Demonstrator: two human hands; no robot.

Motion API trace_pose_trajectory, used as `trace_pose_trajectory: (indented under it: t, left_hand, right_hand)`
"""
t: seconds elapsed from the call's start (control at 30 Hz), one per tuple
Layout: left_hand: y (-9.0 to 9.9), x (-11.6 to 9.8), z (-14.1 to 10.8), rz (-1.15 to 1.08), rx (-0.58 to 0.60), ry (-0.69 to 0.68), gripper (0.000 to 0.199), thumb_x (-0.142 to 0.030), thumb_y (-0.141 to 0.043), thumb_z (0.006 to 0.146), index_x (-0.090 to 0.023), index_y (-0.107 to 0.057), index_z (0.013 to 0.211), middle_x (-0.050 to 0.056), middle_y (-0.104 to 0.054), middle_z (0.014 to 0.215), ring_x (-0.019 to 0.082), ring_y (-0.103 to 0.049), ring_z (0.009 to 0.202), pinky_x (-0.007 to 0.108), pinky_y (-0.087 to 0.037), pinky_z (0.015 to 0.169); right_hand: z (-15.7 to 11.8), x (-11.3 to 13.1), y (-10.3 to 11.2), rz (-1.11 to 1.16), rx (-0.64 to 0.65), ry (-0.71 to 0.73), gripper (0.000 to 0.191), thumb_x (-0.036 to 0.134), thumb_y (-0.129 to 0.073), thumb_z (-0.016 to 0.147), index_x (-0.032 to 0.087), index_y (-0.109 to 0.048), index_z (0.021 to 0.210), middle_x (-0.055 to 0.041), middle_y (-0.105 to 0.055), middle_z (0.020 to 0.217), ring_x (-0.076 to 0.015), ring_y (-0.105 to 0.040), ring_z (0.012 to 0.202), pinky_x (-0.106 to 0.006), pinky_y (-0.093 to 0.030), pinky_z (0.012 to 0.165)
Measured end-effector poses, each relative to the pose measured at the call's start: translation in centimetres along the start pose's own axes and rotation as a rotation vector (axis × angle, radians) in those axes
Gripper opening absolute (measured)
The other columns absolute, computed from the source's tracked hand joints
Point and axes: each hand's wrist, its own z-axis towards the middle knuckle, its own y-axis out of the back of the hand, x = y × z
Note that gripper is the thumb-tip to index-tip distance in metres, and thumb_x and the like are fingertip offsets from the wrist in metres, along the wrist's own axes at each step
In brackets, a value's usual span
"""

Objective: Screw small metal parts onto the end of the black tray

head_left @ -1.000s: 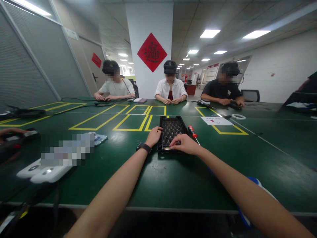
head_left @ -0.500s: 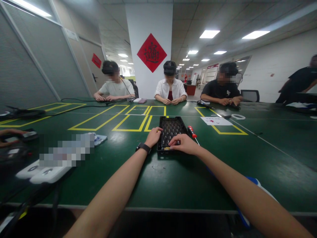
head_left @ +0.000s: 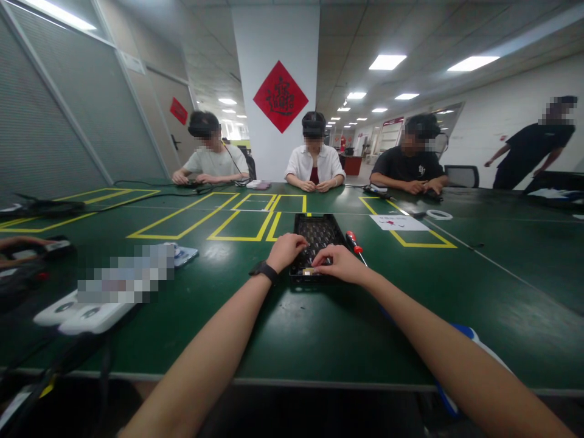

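A black open case (head_left: 337,228) with rows of round cells inside lies on the green table in front of me. At its near end shows a small gold-coloured piece (head_left: 308,272), too small to identify. My right hand (head_left: 336,264) reaches over the case's right side, thumb and fingers pinched at that piece. Over the left edge of the case is my left hand (head_left: 287,249), its fingertips brought together above the cells; whatever they hold is hidden. A screwdriver (head_left: 354,242) with a red and black handle rests just right of the case.
A white power strip (head_left: 91,316) lies to the left, partly blurred out. Yellow tape outlines (head_left: 237,237) mark the table (head_left: 296,340). Beyond the screwdriver are a paper sheet (head_left: 398,222) and a white ring (head_left: 438,215). Several people sit or stand around the table.
My left hand has shifted from the case's left rim inward over the cells, its fingertips drawing together. My right hand has barely moved. A person at the far right has walked further into view.
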Motion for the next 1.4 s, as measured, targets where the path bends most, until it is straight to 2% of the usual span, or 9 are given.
trace_pose_trajectory:
  t: [0.13, 0.23, 0.3, 0.4, 0.6, 0.83, 0.97, 1.13, 1.4]
  left_hand:
    - [-1.1, 1.4, 0.2, -0.062, -0.185, 0.076, 0.028, -0.030, -0.049, 0.080, -0.021, -0.062, 0.103, 0.008, -0.056, 0.110, 0.021, -0.047, 0.108, 0.037, -0.033, 0.098]
    - [-2.0, 2.5, 0.4, -0.185, -0.161, 0.147, 0.044, -0.029, -0.047, 0.080, -0.020, -0.047, 0.123, 0.009, -0.048, 0.125, 0.020, -0.042, 0.117, 0.037, -0.029, 0.102]
    - [-2.4, 3.0, 0.6, -0.270, -0.113, 0.196, 0.049, -0.029, -0.045, 0.081, -0.016, -0.040, 0.128, 0.011, -0.046, 0.129, 0.020, -0.042, 0.119, 0.037, -0.028, 0.103]
    - [-2.6, 3.3, 0.7, -0.305, -0.089, 0.225, 0.049, -0.026, -0.042, 0.080, -0.011, -0.041, 0.127, 0.012, -0.044, 0.131, 0.021, -0.040, 0.121, 0.034, -0.027, 0.104]
    - [-2.7, 3.5, 0.9, -0.265, -0.098, 0.189, 0.051, -0.018, -0.037, 0.077, -0.005, -0.041, 0.126, 0.015, -0.043, 0.132, 0.020, -0.039, 0.123, 0.032, -0.026, 0.106]
    - [-2.8, 3.5, 0.9, -0.259, -0.107, 0.205, 0.052, -0.017, -0.039, 0.075, -0.007, -0.043, 0.126, 0.013, -0.045, 0.131, 0.020, -0.041, 0.122, 0.033, -0.029, 0.105]
    - [-2.6, 3.1, 0.8, -0.271, -0.115, 0.219, 0.051, -0.017, -0.039, 0.075, -0.008, -0.044, 0.125, 0.012, -0.045, 0.131, 0.020, -0.040, 0.122, 0.033, -0.028, 0.105]
    - [-2.7, 3.0, 0.7, -0.298, -0.130, 0.226, 0.050, -0.016, -0.039, 0.075, -0.008, -0.044, 0.124, 0.014, -0.047, 0.128, 0.021, -0.042, 0.120, 0.033, -0.029, 0.104]
    - [-2.8, 3.4, 0.8, -0.281, -0.126, 0.213, 0.050, -0.017, -0.039, 0.075, -0.007, -0.044, 0.125, 0.014, -0.047, 0.128, 0.020, -0.043, 0.119, 0.033, -0.028, 0.105]
  right_hand:
    - [-0.1, -0.1, 0.0, -0.019, 0.039, 0.009, 0.018, 0.029, -0.063, 0.070, 0.016, -0.069, 0.081, -0.0039, -0.069, 0.077, -0.0140, -0.061, 0.073, -0.026, -0.044, 0.072]
    - [-0.1, 0.0, 0.1, -0.015, 0.039, -0.006, 0.021, 0.030, -0.064, 0.070, 0.016, -0.069, 0.085, -0.0044, -0.069, 0.078, -0.0144, -0.061, 0.073, -0.027, -0.045, 0.072]
    - [-0.1, 0.1, 0.1, -0.005, 0.038, -0.017, 0.024, 0.030, -0.064, 0.069, 0.016, -0.068, 0.087, -0.0046, -0.069, 0.079, -0.0144, -0.061, 0.073, -0.026, -0.045, 0.071]
    - [0.0, 0.3, 0.2, 0.002, 0.042, -0.024, 0.024, 0.031, -0.064, 0.069, 0.015, -0.068, 0.087, -0.0047, -0.069, 0.079, -0.0142, -0.061, 0.074, -0.026, -0.045, 0.071]
    - [-0.1, 0.4, 0.3, -0.012, 0.056, -0.018, 0.022, 0.031, -0.063, 0.070, 0.015, -0.069, 0.084, -0.0049, -0.069, 0.080, -0.0140, -0.060, 0.073, -0.025, -0.044, 0.069]
    - [-0.1, 0.4, 0.1, 0.026, 0.032, -0.033, 0.023, 0.030, -0.065, 0.067, 0.014, -0.068, 0.084, -0.0050, -0.068, 0.080, -0.0131, -0.059, 0.071, -0.025, -0.045, 0.068]
    - [-0.1, 0.2, 0.0, 0.080, 0.068, -0.042, 0.024, 0.030, -0.063, 0.070, 0.013, -0.066, 0.087, -0.0053, -0.068, 0.078, -0.0129, -0.060, 0.069, -0.025, -0.045, 0.067]
    - [-0.1, 0.2, -0.1, 0.151, 0.050, -0.052, 0.030, 0.030, -0.065, 0.068, 0.012, -0.063, 0.093, -0.0053, -0.068, 0.076, -0.0135, -0.062, 0.070, -0.027, -0.046, 0.071]
    - [-0.1, 0.1, -0.2, 0.159, 0.069, -0.073, 0.029, 0.028, -0.065, 0.069, 0.012, -0.062, 0.092, -0.0056, -0.068, 0.075, -0.0136, -0.062, 0.069, -0.027, -0.047, 0.069]
